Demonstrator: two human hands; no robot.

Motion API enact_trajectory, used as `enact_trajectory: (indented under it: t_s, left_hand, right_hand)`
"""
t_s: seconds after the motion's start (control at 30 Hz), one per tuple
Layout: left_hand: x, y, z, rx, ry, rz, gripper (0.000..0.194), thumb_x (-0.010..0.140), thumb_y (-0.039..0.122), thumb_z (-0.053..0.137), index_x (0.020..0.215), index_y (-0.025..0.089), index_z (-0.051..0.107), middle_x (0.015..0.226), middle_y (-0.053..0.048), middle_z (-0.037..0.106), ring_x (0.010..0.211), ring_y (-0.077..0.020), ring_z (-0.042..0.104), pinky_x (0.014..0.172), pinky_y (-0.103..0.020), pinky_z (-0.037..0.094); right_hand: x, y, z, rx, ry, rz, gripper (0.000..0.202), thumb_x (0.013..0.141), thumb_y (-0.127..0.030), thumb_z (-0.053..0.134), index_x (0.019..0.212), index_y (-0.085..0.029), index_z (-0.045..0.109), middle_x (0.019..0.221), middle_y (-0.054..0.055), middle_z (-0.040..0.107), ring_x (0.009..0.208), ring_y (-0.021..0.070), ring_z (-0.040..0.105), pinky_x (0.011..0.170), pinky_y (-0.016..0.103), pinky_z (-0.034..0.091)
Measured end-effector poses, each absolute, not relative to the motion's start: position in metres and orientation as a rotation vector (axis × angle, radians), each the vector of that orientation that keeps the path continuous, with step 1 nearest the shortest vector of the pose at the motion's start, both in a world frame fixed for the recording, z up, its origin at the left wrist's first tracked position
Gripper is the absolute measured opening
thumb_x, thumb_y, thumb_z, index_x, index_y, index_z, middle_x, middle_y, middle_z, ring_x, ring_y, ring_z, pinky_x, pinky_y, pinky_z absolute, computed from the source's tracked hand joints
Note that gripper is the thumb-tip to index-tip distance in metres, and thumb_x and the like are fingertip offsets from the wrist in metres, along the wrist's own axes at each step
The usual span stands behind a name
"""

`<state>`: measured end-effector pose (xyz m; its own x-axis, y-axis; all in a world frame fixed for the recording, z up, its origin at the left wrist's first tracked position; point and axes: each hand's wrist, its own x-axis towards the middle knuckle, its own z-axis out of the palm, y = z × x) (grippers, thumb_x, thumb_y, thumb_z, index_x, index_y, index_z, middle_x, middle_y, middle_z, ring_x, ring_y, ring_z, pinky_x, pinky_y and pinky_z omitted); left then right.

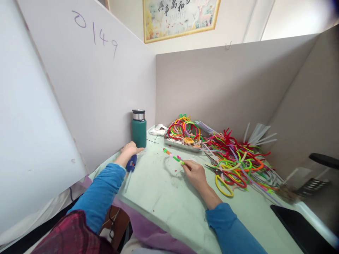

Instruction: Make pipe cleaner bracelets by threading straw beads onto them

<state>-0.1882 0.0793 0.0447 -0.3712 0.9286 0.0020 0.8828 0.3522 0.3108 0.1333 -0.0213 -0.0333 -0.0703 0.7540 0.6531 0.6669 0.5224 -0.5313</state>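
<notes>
My right hand (195,173) is closed, pinching one end of a multicoloured pipe-cleaner strip (172,156) in green, orange, pink and white. The strip points up and left, just above the table, with a faint curved line below it. My left hand (130,151) is at a blue glue gun (131,163), close to the foot of a green bottle (139,132). Its thumb stretches to the right, while the other fingers are mostly hidden, so I cannot tell whether they grip the gun. A pale glue stick (128,181) sticks out of the gun's near end.
A metal tray (182,144) holds colourful pipe-cleaner rings (185,128). On the right lie a heap of pipe cleaners (238,151), yellow-handled scissors (224,186) and red-handled scissors (235,179). A black flat object (299,225) is at the near right. Grey partitions (225,91) enclose the table (159,194).
</notes>
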Motion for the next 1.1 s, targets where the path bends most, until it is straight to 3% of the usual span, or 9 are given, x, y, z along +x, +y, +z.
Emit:
enact_trajectory:
  t_s: [0.13,0.37,0.67,1.1]
  left_hand:
    - [-0.180,0.083,0.045,1.615,2.478,0.336,0.072,0.053,0.058,0.081,0.110,0.017,0.062,0.123,-0.024,0.063,0.116,-0.0404,0.057,0.089,-0.048,0.046]
    - [-0.177,0.089,0.044,1.557,2.516,0.387,0.054,0.054,0.035,0.081,0.102,0.018,0.063,0.117,-0.022,0.066,0.112,-0.0372,0.061,0.088,-0.046,0.047]
    - [-0.182,0.085,0.054,1.489,2.497,0.444,0.050,0.054,0.041,0.080,0.095,0.016,0.066,0.111,-0.022,0.068,0.107,-0.0401,0.063,0.078,-0.045,0.050]
    - [-0.189,0.075,0.058,1.432,2.456,0.569,0.042,0.063,0.049,0.073,0.087,0.016,0.067,0.107,-0.020,0.070,0.098,-0.0344,0.067,0.069,-0.035,0.051]
  right_hand:
    - [0.134,-0.022,-0.033,-1.197,-1.787,0.101,0.021,0.087,-0.027,0.054,0.087,-0.022,0.074,0.078,0.003,0.070,0.074,0.0180,0.064,0.067,0.026,0.042]
    - [0.133,-0.023,-0.031,-1.191,-1.791,0.089,0.022,0.088,-0.026,0.053,0.088,-0.022,0.074,0.079,0.003,0.071,0.075,0.0184,0.065,0.067,0.027,0.043]
    - [0.134,-0.022,-0.032,-1.198,-1.782,0.093,0.021,0.086,-0.026,0.053,0.088,-0.022,0.074,0.080,0.003,0.072,0.075,0.0182,0.065,0.068,0.027,0.043]
    - [0.134,-0.021,-0.034,-1.190,-1.778,0.076,0.022,0.086,-0.027,0.052,0.088,-0.023,0.074,0.082,0.004,0.073,0.076,0.0188,0.066,0.068,0.027,0.045]
